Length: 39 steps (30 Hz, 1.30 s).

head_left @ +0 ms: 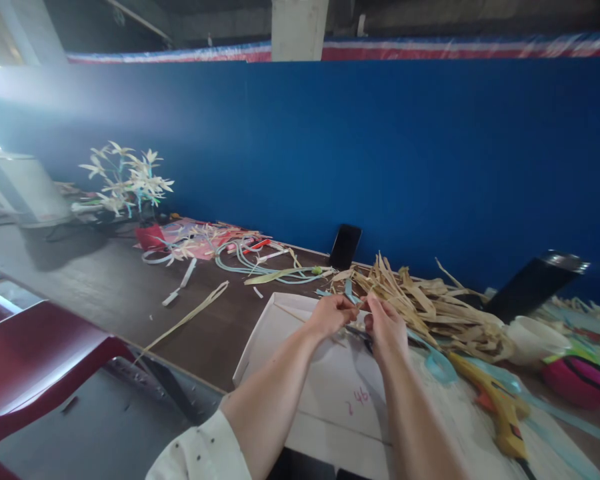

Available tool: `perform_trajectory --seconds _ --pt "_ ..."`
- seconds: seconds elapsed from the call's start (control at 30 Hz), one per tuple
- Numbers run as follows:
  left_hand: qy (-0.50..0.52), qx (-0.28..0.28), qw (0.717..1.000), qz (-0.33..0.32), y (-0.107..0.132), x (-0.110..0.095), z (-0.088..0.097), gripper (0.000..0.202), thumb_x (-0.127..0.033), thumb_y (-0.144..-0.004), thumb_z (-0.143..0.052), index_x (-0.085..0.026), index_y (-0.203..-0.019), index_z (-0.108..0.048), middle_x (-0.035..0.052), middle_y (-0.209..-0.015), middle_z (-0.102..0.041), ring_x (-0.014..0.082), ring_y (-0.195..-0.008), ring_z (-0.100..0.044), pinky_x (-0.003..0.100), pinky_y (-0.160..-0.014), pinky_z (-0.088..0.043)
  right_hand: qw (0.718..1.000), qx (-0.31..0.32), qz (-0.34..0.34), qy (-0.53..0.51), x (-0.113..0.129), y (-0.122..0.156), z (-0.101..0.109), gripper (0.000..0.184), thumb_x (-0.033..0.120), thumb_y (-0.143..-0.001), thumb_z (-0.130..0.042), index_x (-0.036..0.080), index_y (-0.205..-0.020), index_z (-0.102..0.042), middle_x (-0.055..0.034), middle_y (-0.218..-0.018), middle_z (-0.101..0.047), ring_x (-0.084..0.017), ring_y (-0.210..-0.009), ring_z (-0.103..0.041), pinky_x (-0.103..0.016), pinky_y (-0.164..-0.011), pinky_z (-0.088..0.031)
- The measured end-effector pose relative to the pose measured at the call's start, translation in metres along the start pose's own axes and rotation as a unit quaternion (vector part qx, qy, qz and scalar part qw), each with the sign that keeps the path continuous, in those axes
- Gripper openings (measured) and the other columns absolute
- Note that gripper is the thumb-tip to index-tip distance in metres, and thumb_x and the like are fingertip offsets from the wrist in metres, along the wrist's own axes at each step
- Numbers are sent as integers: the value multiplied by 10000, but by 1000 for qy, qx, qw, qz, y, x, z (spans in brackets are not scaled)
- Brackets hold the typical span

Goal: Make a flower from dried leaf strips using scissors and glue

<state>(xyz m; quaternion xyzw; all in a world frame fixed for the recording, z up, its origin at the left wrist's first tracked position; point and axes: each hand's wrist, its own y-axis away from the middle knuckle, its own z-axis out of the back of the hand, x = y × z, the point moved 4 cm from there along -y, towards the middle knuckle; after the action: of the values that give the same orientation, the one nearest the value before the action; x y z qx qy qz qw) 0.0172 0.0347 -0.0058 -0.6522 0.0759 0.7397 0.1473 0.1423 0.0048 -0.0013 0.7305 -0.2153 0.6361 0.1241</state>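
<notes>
My left hand (333, 313) and my right hand (387, 325) meet above a white box lid (310, 387), which has pink handwriting on it. The fingers of both are closed in a pinch, fingertips nearly touching. Whatever they hold is too small and hidden to make out. Beneath them lies a dark tool (364, 337), perhaps scissors, partly covered by my right hand. A thin stick (289, 311) rests on the lid to the left. Just beyond my fingers, a short light-blue strip (349, 291) sits beside a heap of dried husk strips (415, 303).
A yellow glue gun (500, 407), a white cup (536, 339), a pink pouch (583, 380) and a black flask (535, 285) are at the right. A phone (345, 247) leans on the blue partition (420, 147). Leftward stand coiled cord (240, 268), handmade flowers (130, 177) and a red chair (40, 360).
</notes>
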Motion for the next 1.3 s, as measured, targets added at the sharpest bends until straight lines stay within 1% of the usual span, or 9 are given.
perform_trajectory --seconds 0.17,0.37,0.43,0.5,0.6,0.73,1.0,1.1,1.3 --pt "-23 1 1000 11 4 -5 1 183 -293 -633 -613 -125 -704 -627 2 -648 -611 78 -569 -482 210 -583 -380 999 -29 -7 -26 1 0 2 386 472 -581 -697 141 -768 -628 -7 -612 -591 -39 -354 -304 -198 -320 -169" --pt "-25 15 999 16 3 0 -2 169 -275 -635 -604 -130 -717 -631 -7 -626 -596 72 -548 -462 208 -572 -379 999 -38 -1 -38 3 -2 4 315 428 -576 -697 155 -699 -600 8 -566 -572 -43 -343 -264 -219 -324 -144" --pt "-22 25 999 16 3 1 -3 157 -263 -634 -604 -129 -712 -628 -16 -600 -577 68 -535 -453 202 -564 -377 998 -47 -4 -38 2 -2 6 287 408 -566 -704 160 -658 -589 24 -523 -544 -46 -341 -255 -227 -333 -148" --pt "-20 32 999 15 3 0 -4 148 -252 -631 -605 -128 -710 -626 -19 -595 -569 66 -533 -451 197 -557 -375 998 -56 -5 -31 2 -3 7 269 397 -565 -708 168 -613 -575 50 -442 -472 -52 -341 -252 -228 -343 -153" --pt "-29 29 999 17 3 0 -3 137 -247 -625 -605 -130 -696 -618 -20 -593 -564 64 -533 -444 192 -548 -366 998 -57 -6 -24 3 -2 8 271 397 -575 -706 172 -577 -554 65 -387 -404 -54 -338 -248 -225 -346 -143" --pt "-37 22 999 17 2 2 -3 148 -268 -627 -605 -138 -698 -616 -27 -582 -553 59 -522 -424 189 -538 -356 998 -56 -4 -26 6 0 6 272 394 -570 -716 163 -621 -581 33 -485 -520 -50 -344 -287 -220 -335 -161" --pt "-16 25 999 34 1 3 -2 166 -254 -614 -605 -126 -714 -636 -13 -577 -562 61 -500 -420 192 -514 -352 999 -43 -21 -9 3 -1 7 326 422 -546 -723 146 -696 -636 -22 -603 -618 -64 -350 -352 -214 -315 -168" --pt "-2 33 999 42 2 4 -3 179 -269 -617 -611 -123 -717 -634 -13 -563 -557 57 -481 -409 188 -491 -341 998 -48 -31 -18 3 -2 7 314 410 -538 -723 148 -691 -642 -22 -621 -622 -54 -343 -328 -222 -317 -162" --pt "31 39 998 45 0 8 -5 149 -243 -611 -619 -120 -694 -616 -13 -565 -552 45 -467 -404 177 -466 -320 997 -64 -41 -9 5 1 6 276 399 -551 -712 157 -650 -625 0 -525 -573 -53 -334 -284 -217 -324 -149"
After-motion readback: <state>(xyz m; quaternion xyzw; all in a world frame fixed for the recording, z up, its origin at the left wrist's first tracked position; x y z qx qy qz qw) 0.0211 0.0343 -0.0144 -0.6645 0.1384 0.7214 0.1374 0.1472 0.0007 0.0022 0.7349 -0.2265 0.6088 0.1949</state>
